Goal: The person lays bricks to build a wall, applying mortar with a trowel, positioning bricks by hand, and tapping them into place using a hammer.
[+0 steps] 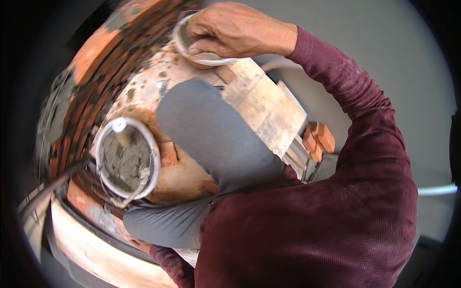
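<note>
My right hand [235, 29] reaches forward to the top of the view and is closed over the rim of a small pale bowl [204, 58] that rests on the wooden plank [269, 110]. What the bowl holds is mostly hidden by my fingers. My left hand is out of sight; only its maroon sleeve [168, 261] shows at the bottom, tucked under my grey-trousered knee [211, 129]. The knee lies across the plank between the bowl and a bucket.
A white-rimmed bucket of grey mortar [126, 161] with a tool handle [122, 134] standing in it sits left of my knee. A red brick wall [96, 81] curves along the left. Loose bricks [319, 139] lie right of the plank. A white pipe [437, 190] crosses at far right.
</note>
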`<state>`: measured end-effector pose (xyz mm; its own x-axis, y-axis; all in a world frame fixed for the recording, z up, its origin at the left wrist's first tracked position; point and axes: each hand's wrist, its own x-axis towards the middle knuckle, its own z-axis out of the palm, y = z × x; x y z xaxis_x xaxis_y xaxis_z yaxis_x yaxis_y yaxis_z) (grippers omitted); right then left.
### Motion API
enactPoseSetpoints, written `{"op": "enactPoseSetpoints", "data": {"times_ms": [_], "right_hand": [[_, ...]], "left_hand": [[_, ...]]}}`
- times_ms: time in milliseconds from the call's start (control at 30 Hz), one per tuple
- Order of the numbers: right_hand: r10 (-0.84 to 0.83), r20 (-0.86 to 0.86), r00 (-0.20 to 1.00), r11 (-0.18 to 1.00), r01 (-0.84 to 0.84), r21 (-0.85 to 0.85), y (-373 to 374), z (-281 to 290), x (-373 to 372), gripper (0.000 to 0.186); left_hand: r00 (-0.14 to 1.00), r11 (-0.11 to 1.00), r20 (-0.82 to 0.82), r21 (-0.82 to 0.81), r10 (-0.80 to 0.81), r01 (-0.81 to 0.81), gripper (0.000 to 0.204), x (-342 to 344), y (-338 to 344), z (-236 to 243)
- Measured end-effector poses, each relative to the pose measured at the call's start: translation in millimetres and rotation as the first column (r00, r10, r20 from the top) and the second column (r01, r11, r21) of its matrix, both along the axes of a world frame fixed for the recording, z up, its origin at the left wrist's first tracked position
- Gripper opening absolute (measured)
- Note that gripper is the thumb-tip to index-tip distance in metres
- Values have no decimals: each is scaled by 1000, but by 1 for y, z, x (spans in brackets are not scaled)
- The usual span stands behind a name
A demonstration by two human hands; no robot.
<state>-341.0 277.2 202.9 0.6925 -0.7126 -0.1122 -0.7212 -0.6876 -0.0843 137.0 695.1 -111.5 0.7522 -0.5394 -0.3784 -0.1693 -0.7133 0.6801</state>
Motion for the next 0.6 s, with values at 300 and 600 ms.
{"op": "enactPoseSetpoints", "data": {"times_ms": [300, 600], "right_hand": [[-869, -488, 81, 126, 990, -61, 367, -75, -302, 38], [-268, -52, -962, -612, 128, 780, 521, -238, -348, 37]], "left_hand": [[778, 798, 180, 113, -602, 592, 74, -32, -72, 3], [515, 590, 290, 347, -807, 729, 75, -24, -131, -21]]}}
